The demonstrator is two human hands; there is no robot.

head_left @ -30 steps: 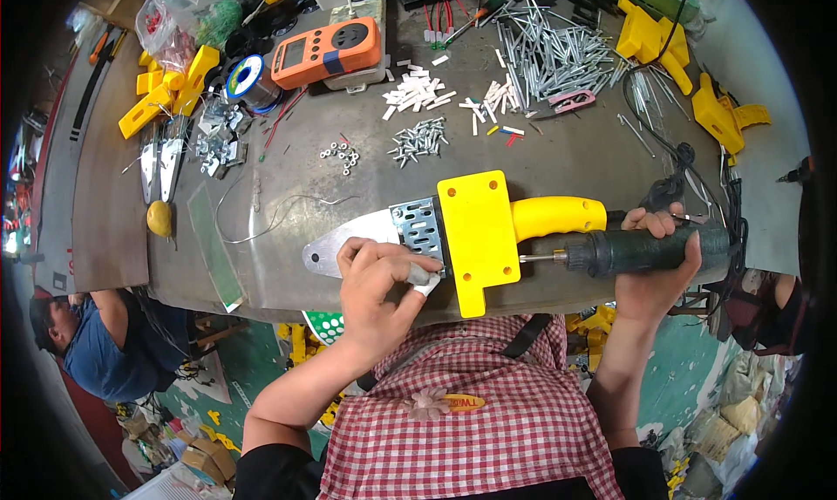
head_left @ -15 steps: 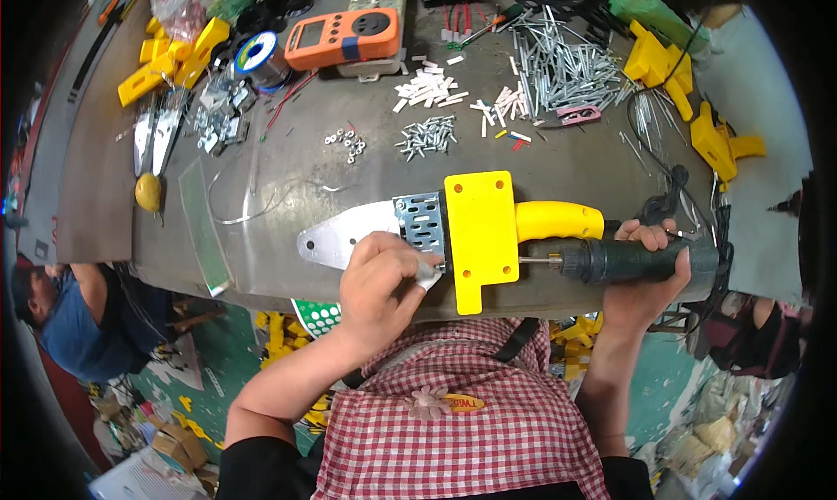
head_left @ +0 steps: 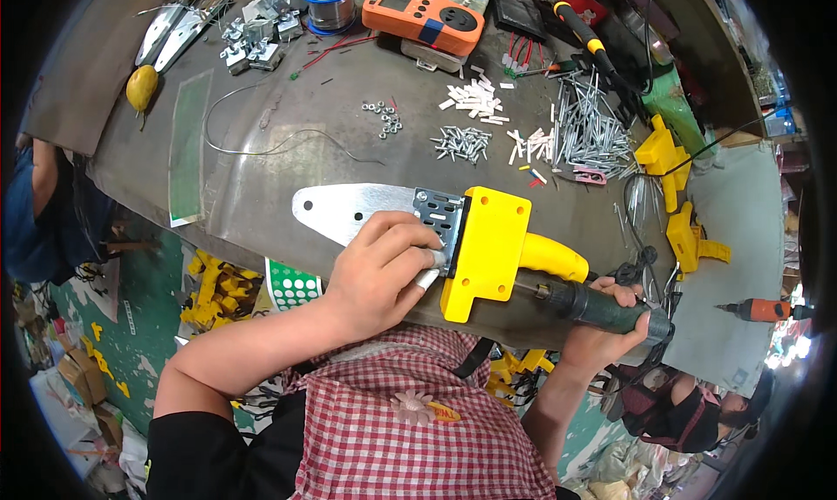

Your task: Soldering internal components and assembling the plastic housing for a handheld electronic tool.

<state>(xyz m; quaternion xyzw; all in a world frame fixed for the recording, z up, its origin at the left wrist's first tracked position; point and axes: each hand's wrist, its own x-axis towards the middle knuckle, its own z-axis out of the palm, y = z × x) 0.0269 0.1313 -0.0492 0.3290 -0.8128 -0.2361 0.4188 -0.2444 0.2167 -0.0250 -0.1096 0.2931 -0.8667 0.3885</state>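
Observation:
A pipe-welding iron lies across the near edge of the bench, with a flat pointed metal plate (head_left: 349, 202), a slotted metal bracket (head_left: 436, 206), a yellow housing (head_left: 493, 247) and a yellow handle (head_left: 555, 257). My left hand (head_left: 381, 273) is closed at the bracket's near side, against the housing. White wrapping covers one fingertip; whatever the fingers pinch is hidden. My right hand (head_left: 602, 341) grips a dark green electric screwdriver (head_left: 602, 308). Its front end points at the housing's right side, below the handle; the bit's tip is hidden.
Beyond the iron lie small nuts (head_left: 384, 121), short screws (head_left: 462, 142), white sleeves (head_left: 475, 99) and long screws (head_left: 593, 125). An orange meter (head_left: 423, 18) and a solder spool (head_left: 331, 7) stand farther back. Yellow housings (head_left: 693, 238) lie at right, near a black cable.
The view has shifted and turned. The screwdriver now slants more, its chuck closer to the housing, with less shaft showing between them. My left hand stays at the bracket.

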